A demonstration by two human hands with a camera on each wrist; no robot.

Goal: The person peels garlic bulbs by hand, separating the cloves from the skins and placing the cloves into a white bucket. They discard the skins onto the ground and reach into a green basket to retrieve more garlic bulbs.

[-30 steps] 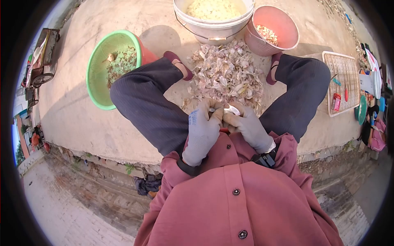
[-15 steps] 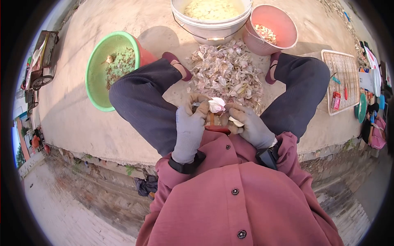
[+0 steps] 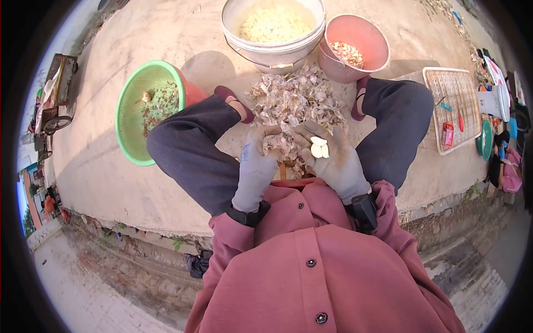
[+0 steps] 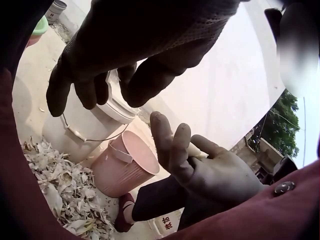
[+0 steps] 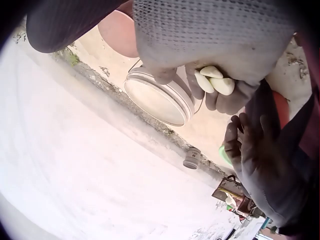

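My gloved right hand (image 3: 338, 166) is turned palm up, with three peeled garlic cloves (image 3: 318, 149) lying loose on it. In the right wrist view the cloves (image 5: 214, 81) rest against the lightly bent fingers. To its left hovers my gloved left hand (image 3: 255, 169), its fingers loosely bent and nothing seen in them. The left wrist view shows those fingers (image 4: 86, 92) hanging downward in shadow, apart from the right hand. Below and beyond both hands lies a heap of papery garlic skins (image 3: 297, 100) between the feet.
A white bucket (image 3: 277, 55) of peeled cloves in liquid stands past the heap. Beside it is a pink bucket (image 3: 358, 66) with some cloves. A green strainer basket (image 3: 125, 116) sits at left. On the right, a pale plastic crate (image 3: 455, 111) bears small items.
The purplish-white garlic piece in my left hand is gone from it. My right hand has turned palm up and opened, showing three peeled cloves. The head view has shifted slightly.
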